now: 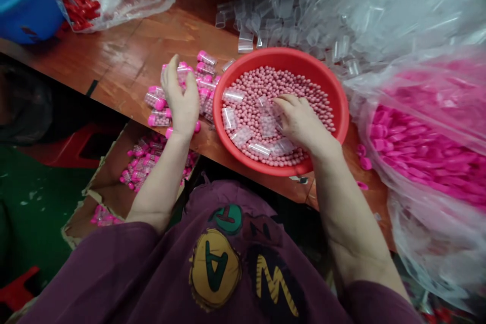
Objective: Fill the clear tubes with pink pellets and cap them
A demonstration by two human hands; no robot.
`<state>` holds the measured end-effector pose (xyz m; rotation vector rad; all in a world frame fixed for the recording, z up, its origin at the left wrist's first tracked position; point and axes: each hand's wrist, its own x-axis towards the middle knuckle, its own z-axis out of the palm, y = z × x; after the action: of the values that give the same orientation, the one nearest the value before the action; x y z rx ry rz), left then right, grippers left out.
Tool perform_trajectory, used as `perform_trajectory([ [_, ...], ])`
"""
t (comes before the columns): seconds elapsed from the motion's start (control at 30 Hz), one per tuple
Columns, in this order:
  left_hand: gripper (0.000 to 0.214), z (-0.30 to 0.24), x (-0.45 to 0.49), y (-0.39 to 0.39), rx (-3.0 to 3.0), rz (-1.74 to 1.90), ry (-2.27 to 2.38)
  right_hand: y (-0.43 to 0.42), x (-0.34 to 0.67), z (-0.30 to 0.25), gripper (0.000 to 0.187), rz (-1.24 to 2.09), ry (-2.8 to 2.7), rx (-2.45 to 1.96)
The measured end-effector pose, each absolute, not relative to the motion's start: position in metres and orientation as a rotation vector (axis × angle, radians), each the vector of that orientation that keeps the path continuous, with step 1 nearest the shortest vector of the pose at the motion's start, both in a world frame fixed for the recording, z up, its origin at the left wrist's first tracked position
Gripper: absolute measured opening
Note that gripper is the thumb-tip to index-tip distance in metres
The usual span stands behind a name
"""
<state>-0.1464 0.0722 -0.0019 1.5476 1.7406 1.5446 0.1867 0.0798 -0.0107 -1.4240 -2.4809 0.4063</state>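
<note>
My left hand [182, 101] is over a pile of small clear bottles [205, 68] with pink caps and pink beads inside. Its thumb and fingers are apart, and some bottles lie right behind them. A red basin [281, 55] full of pink beads [273, 78] stands in front of me. Several clear plastic tubes [260, 149] lie on the beads, mostly toward the basin's left and near side. Inside the basin my right hand [304, 124] has its fingers curled down at a clear tube; the fingertips are partly hidden.
Below the table edge, a cardboard box [110, 172] holds more pink-capped bottles. Loose clear tubes [246, 40] lie behind the basin. At right is a plastic bag of pink caps [425, 152]. A blue bucket [30, 10] and a bag of red pieces [79, 7] stand far left.
</note>
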Motion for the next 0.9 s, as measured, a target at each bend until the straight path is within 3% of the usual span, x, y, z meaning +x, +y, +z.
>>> perform_trajectory([
  [0.13, 0.027, -0.001, -0.096, 0.067, 1.826, 1.293, 1.594, 0.088, 0.178, -0.002, 0.040, 0.548, -2.523, -1.461],
  [0.27, 0.022, 0.014, -0.034, 0.061, 1.881, 0.960, 1.278, 0.077, 0.186, 0.008, 0.034, 0.592, -2.193, -1.434],
  [0.4, 0.029, 0.022, -0.004, 0.060, 1.733, 0.945, 1.251, 0.054, 0.185, 0.003, 0.027, 0.622, -1.833, -1.414],
  [0.5, 0.034, 0.020, 0.006, 0.057, 1.606, 0.994, 1.250, 0.039, 0.178, -0.008, 0.032, 0.763, -1.561, -1.372],
  [0.63, 0.009, 0.018, 0.008, 0.057, 1.667, 0.887, 1.168, 0.029, 0.175, -0.014, 0.044, 0.821, -1.559, -1.332],
  [0.8, 0.006, 0.028, 0.009, 0.080, 1.907, 0.711, 1.115, 0.024, 0.178, -0.011, 0.044, 0.805, -1.576, -1.329],
  [0.9, 0.017, 0.032, 0.016, 0.100, 2.328, 0.543, 1.161, 0.013, 0.178, -0.008, 0.045, 0.616, -1.541, -1.396],
])
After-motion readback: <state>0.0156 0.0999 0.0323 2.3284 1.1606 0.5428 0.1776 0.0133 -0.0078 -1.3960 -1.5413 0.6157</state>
